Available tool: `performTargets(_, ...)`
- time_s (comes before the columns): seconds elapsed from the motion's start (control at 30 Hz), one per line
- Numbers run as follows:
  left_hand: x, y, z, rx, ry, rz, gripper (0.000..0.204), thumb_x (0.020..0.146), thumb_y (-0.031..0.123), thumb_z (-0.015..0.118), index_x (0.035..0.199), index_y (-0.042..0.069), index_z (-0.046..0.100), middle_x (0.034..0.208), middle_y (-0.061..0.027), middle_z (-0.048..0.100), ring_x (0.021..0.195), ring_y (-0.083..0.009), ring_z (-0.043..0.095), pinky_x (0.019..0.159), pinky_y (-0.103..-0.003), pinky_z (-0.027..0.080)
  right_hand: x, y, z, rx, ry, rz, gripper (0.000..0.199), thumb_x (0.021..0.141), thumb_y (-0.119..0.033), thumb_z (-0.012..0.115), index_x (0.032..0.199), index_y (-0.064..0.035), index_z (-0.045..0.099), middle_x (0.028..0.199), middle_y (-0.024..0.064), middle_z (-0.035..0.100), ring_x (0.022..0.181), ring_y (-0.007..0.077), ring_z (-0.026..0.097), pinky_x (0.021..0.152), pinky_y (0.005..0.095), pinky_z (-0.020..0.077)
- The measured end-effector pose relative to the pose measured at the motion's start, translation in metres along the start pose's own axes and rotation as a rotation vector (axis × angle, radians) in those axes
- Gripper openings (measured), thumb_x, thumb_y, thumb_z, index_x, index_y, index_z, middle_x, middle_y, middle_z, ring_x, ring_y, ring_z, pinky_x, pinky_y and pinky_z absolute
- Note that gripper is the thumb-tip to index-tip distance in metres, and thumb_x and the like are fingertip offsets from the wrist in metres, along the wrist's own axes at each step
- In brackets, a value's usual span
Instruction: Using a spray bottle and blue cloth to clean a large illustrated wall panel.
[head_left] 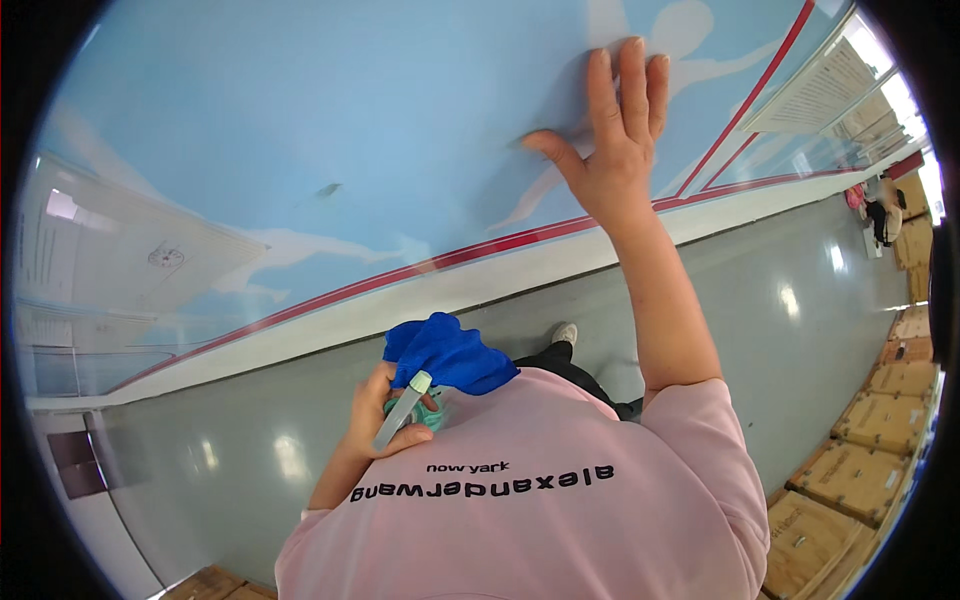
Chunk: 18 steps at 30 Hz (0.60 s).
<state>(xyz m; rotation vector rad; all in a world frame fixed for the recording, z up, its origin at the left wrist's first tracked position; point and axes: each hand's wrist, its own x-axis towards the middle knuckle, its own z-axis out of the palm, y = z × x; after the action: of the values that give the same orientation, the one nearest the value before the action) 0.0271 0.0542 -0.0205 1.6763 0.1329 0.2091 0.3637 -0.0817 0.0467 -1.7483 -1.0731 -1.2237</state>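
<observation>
The blue cloth (450, 355) is hanging nearside, off the wall mural (400, 130), where a dark mark (330, 189) at left is suggesting unfinished work, what is done being unclear, while the left hand (366, 424) is clasping cloth and capped tube (403, 410) in curled fingers and the right hand (617, 168) is resting spread, empty, far right.

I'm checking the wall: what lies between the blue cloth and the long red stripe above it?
In the head view, mostly the white wall band shows between the blue cloth, held in the left hand, and the long red stripe.
</observation>
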Motion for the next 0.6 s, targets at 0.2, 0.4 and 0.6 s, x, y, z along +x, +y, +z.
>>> performTargets(0.2,-0.025,-0.006,-0.001,-0.088,0.058,-0.006,0.066,0.063,0.038,0.084,0.103,0.002,0.045,0.083,-0.0099,0.063,0.075,-0.0190,0.066,0.063,-0.029,0.050,0.003,-0.002,-0.010,-0.087,-0.071,-0.008,0.073,0.067,-0.033,0.079,0.131,-0.0156,0.049,0.146,0.0103,0.031,0.130,0.0356,0.032,0.100,0.0447,0.0333)
performTargets(0.4,-0.047,-0.008,-0.004,-0.195,0.122,-0.015,0.067,0.064,0.037,0.084,0.105,0.002,0.044,0.093,-0.0099,0.059,0.080,-0.0210,0.065,0.066,-0.031,0.051,0.008,-0.009,-0.020,-0.036,-0.132,0.023,0.080,0.069,-0.021,0.079,0.138,-0.0107,0.040,0.147,0.0116,0.030,0.137,0.0343,0.021,0.107,0.0445,0.0264)
performTargets(0.6,-0.051,-0.009,-0.014,-0.125,0.066,-0.023,0.069,0.064,0.039,0.084,0.105,0.001,0.044,0.093,-0.0104,0.059,0.080,-0.0210,0.065,0.066,-0.031,0.051,0.024,-0.041,-0.007,-0.003,-0.049,0.311,0.102,0.061,-0.031,0.083,0.142,-0.0053,0.026,0.149,0.0223,0.014,0.138,0.0428,0.004,0.110,0.0522,0.0169)
